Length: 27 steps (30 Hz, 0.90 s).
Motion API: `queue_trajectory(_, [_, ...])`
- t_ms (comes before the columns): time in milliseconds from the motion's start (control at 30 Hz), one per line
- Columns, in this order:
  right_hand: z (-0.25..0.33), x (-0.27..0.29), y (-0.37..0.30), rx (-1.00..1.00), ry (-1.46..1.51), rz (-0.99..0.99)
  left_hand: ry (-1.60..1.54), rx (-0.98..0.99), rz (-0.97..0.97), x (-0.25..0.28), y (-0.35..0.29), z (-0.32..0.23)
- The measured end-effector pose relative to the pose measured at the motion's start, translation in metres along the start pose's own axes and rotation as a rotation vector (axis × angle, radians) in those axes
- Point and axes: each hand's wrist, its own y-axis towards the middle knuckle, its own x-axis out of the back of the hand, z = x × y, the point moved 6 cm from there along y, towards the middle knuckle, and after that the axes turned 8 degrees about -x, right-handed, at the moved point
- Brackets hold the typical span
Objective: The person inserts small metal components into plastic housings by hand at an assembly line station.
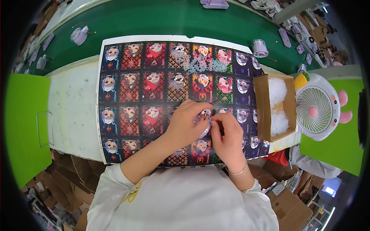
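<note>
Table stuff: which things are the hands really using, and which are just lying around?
In use:
- left hand and right hand, both on the small round pale part
- thin dark wire coming off it
- printed picture sheet under the hands

Lying about:
- cardboard box of white bits
- little white fan
- heap of clear rings
- similar round parts on the green belt
</note>
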Motion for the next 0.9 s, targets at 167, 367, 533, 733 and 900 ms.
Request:
queue_trajectory(167, [0.002, -0.005, -0.004, -0.055, -0.052, -0.189, 0.033, -0.003, -0.034, -0.002, -0.001, 0.002])
queue_trajectory(367, [0.0, -0.003, 0.003, -0.035, 0.009, -0.151, 0.066, -0.036, -0.049, -0.002, 0.002, -0.001])
queue_trajectory(533, [0.006, 0.014, 0.029, -0.006, -0.041, 0.116, 0.053, -0.05, -0.065, 0.002, -0.003, -0.001])
queue_trajectory(733, [0.033, 0.006, 0.046, 0.151, -0.506, 0.5, 0.084, -0.053, -0.009, -0.001, -0.003, -0.002])
queue_trajectory(900, [0.033, 0.002, 0.059, 0.283, -0.548, 0.549, 0.07, -0.064, -0.033, -0.002, 0.002, -0.006])
